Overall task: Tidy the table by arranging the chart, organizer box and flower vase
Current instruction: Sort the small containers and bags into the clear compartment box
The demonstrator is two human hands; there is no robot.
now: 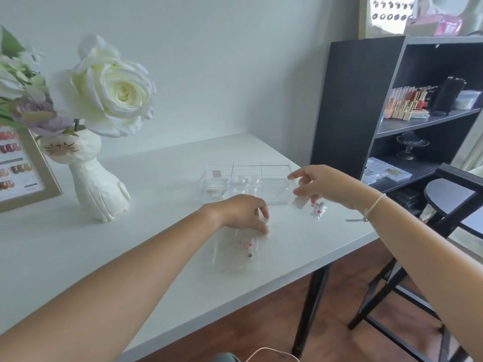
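We see one clear organizer box with six little rooms in the middle of the white tabletop. One cat-face flower vase stands at nine o'clock from it, and one framed chart is cut off at the left edge. Two clear bags with tiny stars show. Our left hand pinches the flat bag; our right hand pinches the small bag. The box's insides are hard to make out.
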